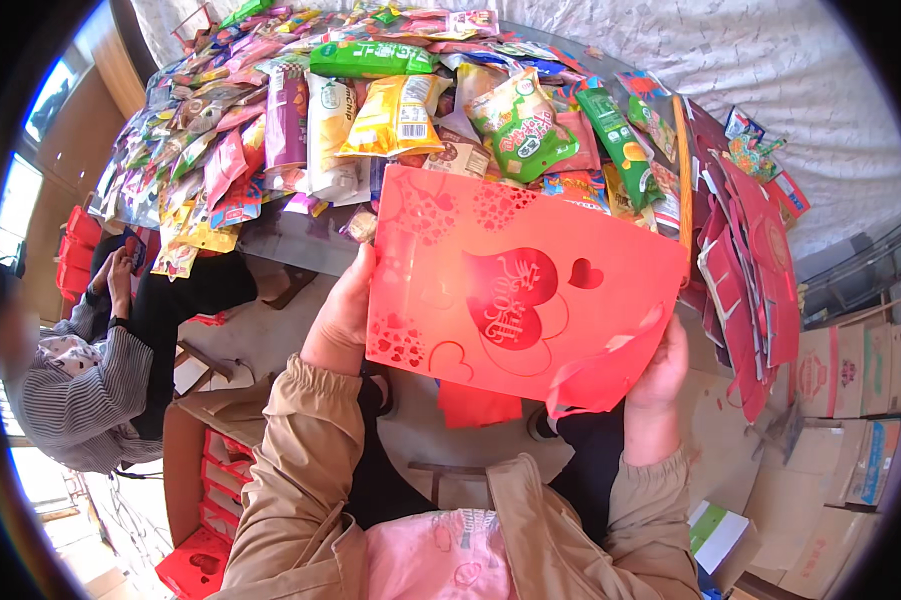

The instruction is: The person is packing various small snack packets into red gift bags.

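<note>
Left hand [342,312] and right hand [662,370] grip the red heart-printed bag [525,290] at opposite ends, fingers' spread hidden behind it!

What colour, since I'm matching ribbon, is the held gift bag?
Gift bag: red, darker hearts; head view.

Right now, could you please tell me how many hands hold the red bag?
2: the left hand at the left edge of the red bag, the right hand at its lower right. Both are partly hidden behind it.
</note>
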Available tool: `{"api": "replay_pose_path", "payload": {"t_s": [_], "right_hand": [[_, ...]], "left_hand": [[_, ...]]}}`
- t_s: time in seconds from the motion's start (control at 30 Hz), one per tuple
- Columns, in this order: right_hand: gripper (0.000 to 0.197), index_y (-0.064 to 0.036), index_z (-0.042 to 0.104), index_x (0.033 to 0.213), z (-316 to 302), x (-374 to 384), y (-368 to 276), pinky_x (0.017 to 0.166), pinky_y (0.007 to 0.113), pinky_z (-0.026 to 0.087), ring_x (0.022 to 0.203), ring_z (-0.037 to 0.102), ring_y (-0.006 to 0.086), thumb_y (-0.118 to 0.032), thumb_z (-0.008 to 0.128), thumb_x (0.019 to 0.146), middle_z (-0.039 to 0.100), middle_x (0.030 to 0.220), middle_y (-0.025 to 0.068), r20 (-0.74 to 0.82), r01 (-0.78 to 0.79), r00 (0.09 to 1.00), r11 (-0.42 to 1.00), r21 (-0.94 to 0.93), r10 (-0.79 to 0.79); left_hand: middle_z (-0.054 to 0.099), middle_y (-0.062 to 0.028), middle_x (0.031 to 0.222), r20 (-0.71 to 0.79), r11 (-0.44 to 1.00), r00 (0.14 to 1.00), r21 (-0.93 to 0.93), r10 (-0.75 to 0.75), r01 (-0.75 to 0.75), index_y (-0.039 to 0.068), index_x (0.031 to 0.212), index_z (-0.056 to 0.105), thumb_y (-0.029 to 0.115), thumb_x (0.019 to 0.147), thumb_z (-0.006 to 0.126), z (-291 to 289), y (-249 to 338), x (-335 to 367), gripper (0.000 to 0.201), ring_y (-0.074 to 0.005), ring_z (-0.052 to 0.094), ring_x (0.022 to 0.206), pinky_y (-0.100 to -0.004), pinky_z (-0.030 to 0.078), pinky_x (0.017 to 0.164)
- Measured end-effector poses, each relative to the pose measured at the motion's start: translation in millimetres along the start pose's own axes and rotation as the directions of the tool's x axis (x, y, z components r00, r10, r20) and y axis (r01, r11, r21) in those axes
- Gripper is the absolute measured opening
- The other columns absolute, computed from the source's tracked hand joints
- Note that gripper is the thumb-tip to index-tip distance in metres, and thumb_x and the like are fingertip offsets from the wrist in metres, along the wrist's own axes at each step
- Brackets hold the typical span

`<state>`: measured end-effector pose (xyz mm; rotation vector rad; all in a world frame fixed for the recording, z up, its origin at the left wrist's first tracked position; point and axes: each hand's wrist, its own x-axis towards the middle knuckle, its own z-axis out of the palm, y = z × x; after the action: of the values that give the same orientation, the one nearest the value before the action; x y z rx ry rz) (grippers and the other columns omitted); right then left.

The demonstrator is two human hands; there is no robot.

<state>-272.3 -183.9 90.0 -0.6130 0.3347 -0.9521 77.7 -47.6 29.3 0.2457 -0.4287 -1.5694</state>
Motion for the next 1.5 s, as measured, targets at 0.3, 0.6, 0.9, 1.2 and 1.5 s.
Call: {"api": "replay_pose_path", "payload": {"t_s": [0.3, 0.6, 0.9, 1.2, 1.5], "right_hand": [[0.05, 0.003, 0.051, 0.142, -36.9, -13.6, 8.4, 0.107, 0.042, 0.046, 0.127, 0.058, 0.0257, -0.028, 0.058, 0.104, 0.059, 0.141, 0.0126, 0.288, 0.144, 0.951, 0.668, -0.73, 0.11], [0.049, 0.0028, 0.051, 0.142, -41.4, -38.1, 5.1, 0.107, 0.042, 0.046, 0.127, 0.058, 0.0255, -0.026, 0.059, 0.103, 0.059, 0.141, 0.0127, 0.26, 0.114, 0.962, 0.743, -0.66, 0.084], [0.049, 0.0026, 0.051, 0.143, -44.5, -48.8, 12.3, 0.107, 0.042, 0.046, 0.127, 0.058, 0.0253, -0.025, 0.06, 0.103, 0.059, 0.141, 0.0128, 0.261, 0.068, 0.961, 0.827, -0.559, 0.097], [0.049, 0.0024, 0.051, 0.143, -41.8, -57.6, 7.4, 0.107, 0.042, 0.046, 0.127, 0.058, 0.025, -0.024, 0.061, 0.102, 0.059, 0.141, 0.0129, 0.269, 0.049, 0.959, 0.887, -0.459, 0.086], [0.049, 0.0022, 0.051, 0.143, -31.8, -55.0, 5.5, 0.107, 0.043, 0.045, 0.127, 0.058, 0.0248, -0.023, 0.062, 0.102, 0.059, 0.141, 0.013, 0.305, 0.026, 0.948, 0.938, -0.346, 0.087]], "left_hand": [[0.054, -0.0131, 0.148, -0.082, 0.895, 0.996, 0.443, -0.017, 0.052, -0.003, 0.152, 0.039, 0.065, 0.093, 0.063, 13.7, -3.8, -1.8, 0.093, -0.0242, 0.056, 0.131, -0.0415, 0.047, 0.108], [0.041, -0.0107, 0.157, 0.123, 0.767, 0.937, 0.614, -0.328, 0.188, -0.004, 0.158, 0.024, 0.068, 0.078, 0.079, 31.7, -13.9, 22.8, 0.121, -0.0206, 0.04, 0.142, -0.04, 0.034, 0.117], [0.047, -0.0074, 0.153, -0.05, 0.793, 0.992, 0.597, -0.112, 0.12, 0.0, 0.157, 0.029, 0.055, 0.07, 0.091, 61.1, -12.7, 32.0, 0.12, -0.0186, 0.043, 0.141, -0.0397, 0.033, 0.118], [0.049, -0.008, 0.151, -0.073, 0.751, 0.993, 0.649, -0.093, 0.118, -0.001, 0.155, 0.034, 0.054, 0.073, 0.089, 65.4, -16.2, 34.4, 0.113, -0.0168, 0.046, 0.138, -0.0373, 0.034, 0.116], [0.051, -0.008, 0.149, -0.059, 0.762, 0.987, 0.63, -0.147, 0.151, -0.001, 0.153, 0.036, 0.052, 0.075, 0.089, 68.2, -20.5, 37.6, 0.109, -0.017, 0.048, 0.137, -0.0374, 0.035, 0.116]]}}
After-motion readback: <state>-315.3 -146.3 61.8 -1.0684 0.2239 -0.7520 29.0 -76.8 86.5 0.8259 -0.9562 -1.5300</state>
